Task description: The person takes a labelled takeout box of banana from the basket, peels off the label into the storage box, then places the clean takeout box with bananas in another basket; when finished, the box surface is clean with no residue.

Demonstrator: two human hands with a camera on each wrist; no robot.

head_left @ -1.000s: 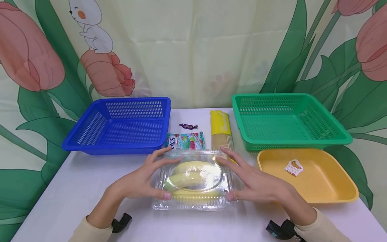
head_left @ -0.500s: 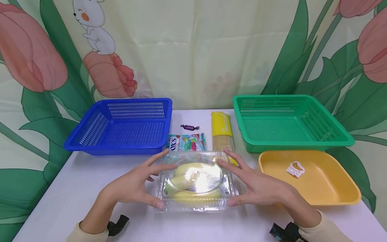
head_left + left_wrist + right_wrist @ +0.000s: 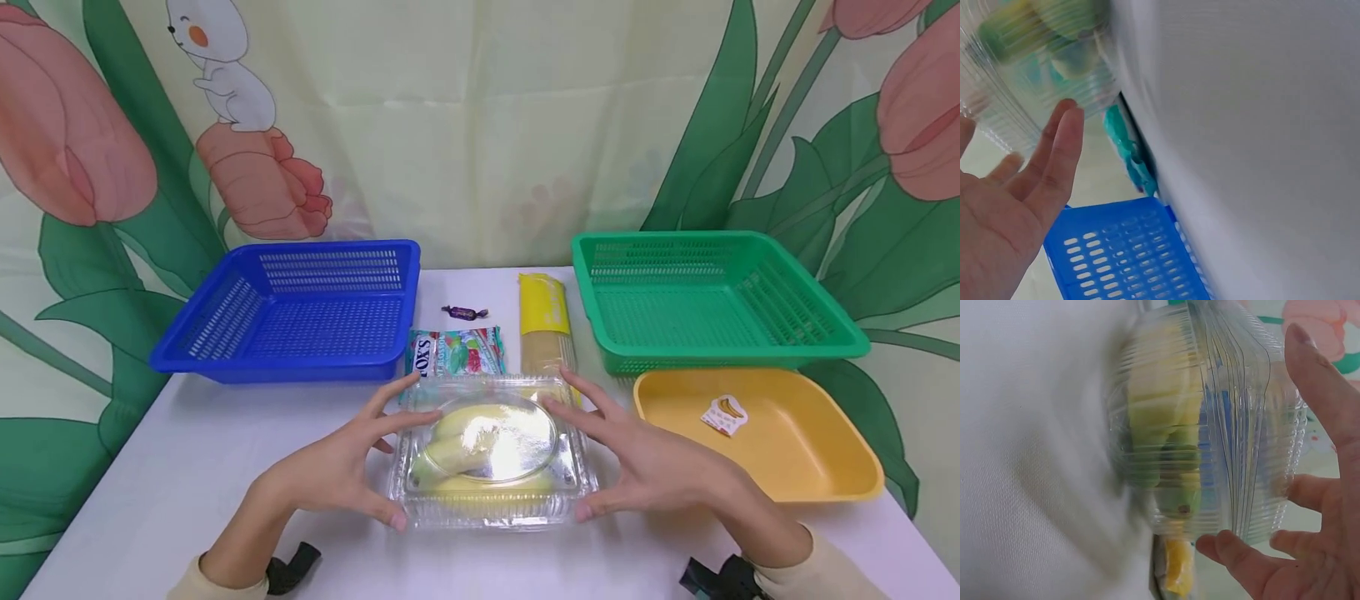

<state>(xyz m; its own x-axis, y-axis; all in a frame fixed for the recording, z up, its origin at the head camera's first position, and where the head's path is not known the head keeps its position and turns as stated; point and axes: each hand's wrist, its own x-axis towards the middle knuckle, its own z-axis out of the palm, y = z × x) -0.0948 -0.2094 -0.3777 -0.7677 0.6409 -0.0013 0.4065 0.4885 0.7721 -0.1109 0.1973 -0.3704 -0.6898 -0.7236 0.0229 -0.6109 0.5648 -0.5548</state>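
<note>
A clear plastic clamshell box [image 3: 498,504] with yellow bananas [image 3: 453,454] inside lies closed on the table in the head view. My left hand [image 3: 337,458] is at its left side, fingers spread and thumb at the near left corner. At the right side is my right hand [image 3: 641,454], its fingertips overlapping the lid's edge and its thumb low at the near corner. In the left wrist view, straight fingers [image 3: 1054,162] reach beside the box wall. The right wrist view has the bananas' green ends [image 3: 1175,494] behind the ridged plastic, with spread fingers around it.
Behind the box lie a SOX'S candy packet [image 3: 468,350], a small purple wrapped candy [image 3: 465,313] and a yellow-topped noodle pack [image 3: 545,312]. A blue basket [image 3: 285,367] stands at left, a green basket [image 3: 735,354] at right. A yellow tub [image 3: 810,454] bears a banana sticker [image 3: 724,415].
The box has shifted slightly right and toward me. My left hand has drawn outward, its thumb sliding from over the box to its edge; my right hand has moved slightly right.
</note>
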